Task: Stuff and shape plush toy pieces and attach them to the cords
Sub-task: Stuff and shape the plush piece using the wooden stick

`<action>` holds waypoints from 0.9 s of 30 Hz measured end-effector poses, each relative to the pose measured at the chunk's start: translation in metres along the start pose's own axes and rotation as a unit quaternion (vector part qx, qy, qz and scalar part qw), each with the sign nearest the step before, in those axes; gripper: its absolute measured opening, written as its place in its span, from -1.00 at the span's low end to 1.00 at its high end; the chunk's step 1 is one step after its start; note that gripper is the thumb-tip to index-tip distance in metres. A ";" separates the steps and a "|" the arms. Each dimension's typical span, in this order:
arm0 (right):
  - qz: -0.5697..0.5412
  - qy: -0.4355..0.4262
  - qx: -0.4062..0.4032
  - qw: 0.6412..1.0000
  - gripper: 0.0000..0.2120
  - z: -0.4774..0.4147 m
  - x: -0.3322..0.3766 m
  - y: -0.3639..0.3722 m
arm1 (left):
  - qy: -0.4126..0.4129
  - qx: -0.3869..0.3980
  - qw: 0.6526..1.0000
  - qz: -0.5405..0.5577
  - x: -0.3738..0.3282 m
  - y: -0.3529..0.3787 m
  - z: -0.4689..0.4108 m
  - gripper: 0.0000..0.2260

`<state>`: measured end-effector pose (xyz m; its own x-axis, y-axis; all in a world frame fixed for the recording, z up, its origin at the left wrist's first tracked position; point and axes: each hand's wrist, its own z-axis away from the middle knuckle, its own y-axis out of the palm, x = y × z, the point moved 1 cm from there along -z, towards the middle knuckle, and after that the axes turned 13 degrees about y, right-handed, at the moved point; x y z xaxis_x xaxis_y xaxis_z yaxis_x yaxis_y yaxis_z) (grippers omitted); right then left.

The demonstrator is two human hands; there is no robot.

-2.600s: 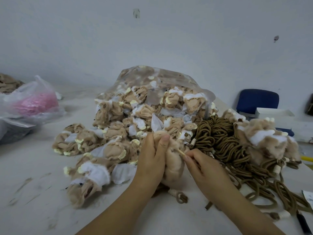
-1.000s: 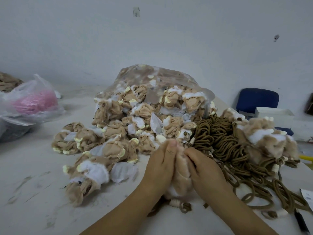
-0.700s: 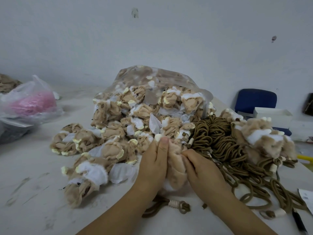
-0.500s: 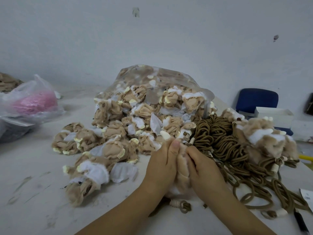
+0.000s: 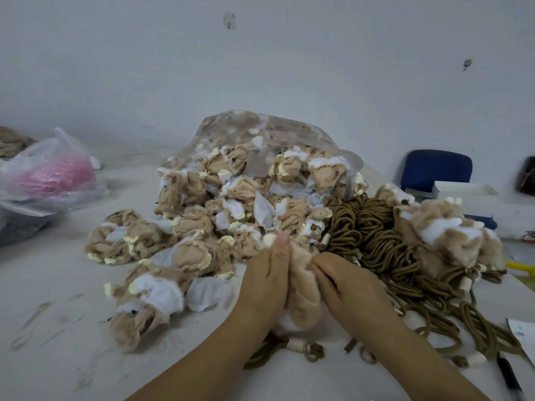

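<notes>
A tan plush piece [image 5: 304,290] stands between my two hands just above the table. My left hand [image 5: 265,285] presses its left side, fingers straight up along it. My right hand [image 5: 347,287] grips its right side, fingertips pinching the fur near the top. A brown cord with a cream-wrapped knot [image 5: 298,347] lies on the table under the piece; I cannot tell whether it is attached. A heap of unstuffed tan, white and yellow plush pieces [image 5: 202,227] spills from a clear plastic bag [image 5: 278,131] behind my hands. A bundle of brown cords [image 5: 373,233] lies at the right.
Finished plush pieces [image 5: 451,235] sit on the cords at the right. A clear bag with pink material [image 5: 52,175] lies far left. A blue chair [image 5: 437,169] and a white box [image 5: 466,192] stand beyond the table's right edge. A black pen [image 5: 509,377] lies at the lower right.
My right hand had been poking at the piece with a thin stick; now both hands squeeze the piece between them. The piece has shifted slightly up and down while being pressed.
</notes>
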<state>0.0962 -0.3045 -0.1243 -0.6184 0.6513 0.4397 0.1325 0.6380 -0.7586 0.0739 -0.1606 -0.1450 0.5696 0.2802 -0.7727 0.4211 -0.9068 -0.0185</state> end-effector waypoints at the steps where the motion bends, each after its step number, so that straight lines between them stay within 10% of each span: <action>1: -0.001 0.004 -0.002 1.000 -0.80 -0.002 0.001 0.002 | 0.001 0.016 1.000 -0.011 0.000 0.003 0.000 -0.51; 21: 0.143 -0.004 -0.042 0.989 -0.48 -0.006 -0.027 -0.019 | 0.043 0.007 0.995 -0.088 0.005 -0.013 -0.009 -0.70; 27: -0.007 0.035 0.028 0.999 -0.52 -0.003 -0.026 -0.007 | 0.002 0.089 0.995 -0.039 0.006 -0.016 -0.011 -0.67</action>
<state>0.1137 -0.3249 -0.1296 -0.5645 0.6709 0.4809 0.0799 0.6242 -0.7772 0.0785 -0.1411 -0.1423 0.5441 0.3523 -0.7615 0.3317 -0.9240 -0.1904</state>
